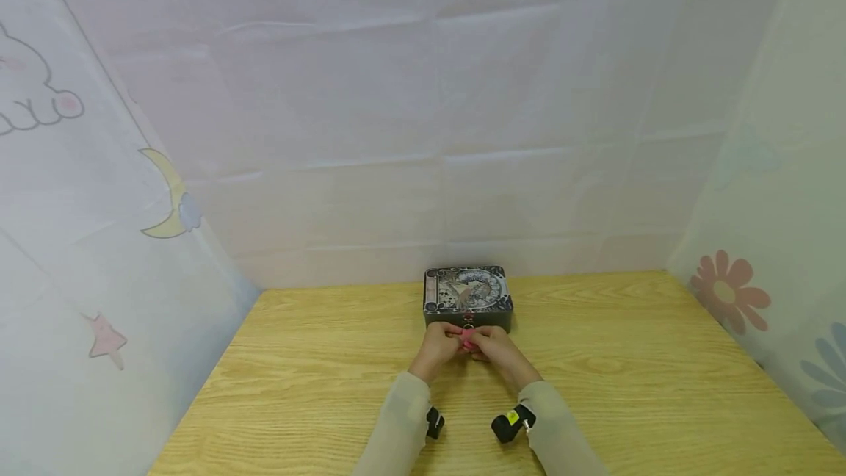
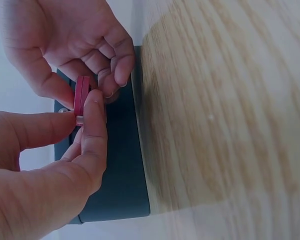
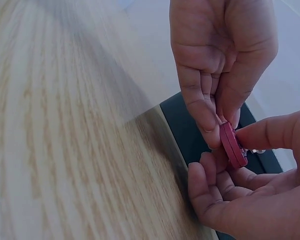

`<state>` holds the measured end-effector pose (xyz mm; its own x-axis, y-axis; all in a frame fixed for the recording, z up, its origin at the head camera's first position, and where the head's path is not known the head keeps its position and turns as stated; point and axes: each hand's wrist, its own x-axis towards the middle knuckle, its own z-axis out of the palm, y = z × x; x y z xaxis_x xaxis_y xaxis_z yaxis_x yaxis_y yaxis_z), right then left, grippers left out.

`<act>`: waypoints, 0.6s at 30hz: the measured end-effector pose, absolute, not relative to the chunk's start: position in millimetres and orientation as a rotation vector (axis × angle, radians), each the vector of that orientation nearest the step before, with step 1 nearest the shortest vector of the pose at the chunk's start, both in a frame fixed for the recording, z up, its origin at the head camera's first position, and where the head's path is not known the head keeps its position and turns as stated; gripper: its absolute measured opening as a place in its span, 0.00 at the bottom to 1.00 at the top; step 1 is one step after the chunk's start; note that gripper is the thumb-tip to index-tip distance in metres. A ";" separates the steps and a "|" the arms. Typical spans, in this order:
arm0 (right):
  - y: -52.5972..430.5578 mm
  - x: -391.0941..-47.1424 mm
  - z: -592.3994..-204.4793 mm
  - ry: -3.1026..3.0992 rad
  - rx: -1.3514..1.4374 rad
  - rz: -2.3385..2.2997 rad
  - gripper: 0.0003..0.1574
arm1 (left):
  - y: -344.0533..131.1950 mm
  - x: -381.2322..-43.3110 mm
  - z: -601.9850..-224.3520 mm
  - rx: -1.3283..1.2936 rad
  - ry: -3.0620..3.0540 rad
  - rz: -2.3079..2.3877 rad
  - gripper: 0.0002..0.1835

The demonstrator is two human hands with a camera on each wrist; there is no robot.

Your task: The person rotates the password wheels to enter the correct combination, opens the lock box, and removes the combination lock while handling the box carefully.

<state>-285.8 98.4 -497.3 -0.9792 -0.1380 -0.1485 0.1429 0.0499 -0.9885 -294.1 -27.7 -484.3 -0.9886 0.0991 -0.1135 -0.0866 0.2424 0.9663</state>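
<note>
A small pink padlock [image 1: 468,338] with a metal loop sits at the front of a dark tin box [image 1: 468,292] with a printed lid. My left hand [image 1: 438,347] pinches the padlock between thumb and fingers from the left. From the other side my right hand [image 1: 500,351] also pinches it with thumb and curled fingers. In the left wrist view the padlock [image 2: 81,97] stands edge-on between both hands, before the box's dark side [image 2: 117,170]. The right wrist view shows the padlock's [image 3: 231,145] layered red body; fingers cover part of it.
The box stands at the back of a wooden table [image 1: 317,373], close to a pale cloth backdrop [image 1: 423,131]. Printed cloth hangs at the left and right sides. Black wrist cameras [image 1: 509,426] sit by both sleeves.
</note>
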 end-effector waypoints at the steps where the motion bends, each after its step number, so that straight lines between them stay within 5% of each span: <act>1: 98.4 -285.7 -497.1 2.119 0.010 -2.035 0.15 | -27.6 -294.2 -484.4 0.011 2.350 1.844 0.08; 18: 99.1 -288.7 -499.4 2.105 0.014 -2.060 0.16 | -26.8 -293.8 -483.5 0.035 2.370 1.859 0.09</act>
<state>-288.7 99.1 -499.4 -0.9807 -0.1302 -0.1460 0.1432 0.0310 -0.9892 -293.8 -26.8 -483.5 -0.9913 0.0981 -0.0874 -0.0615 0.2412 0.9685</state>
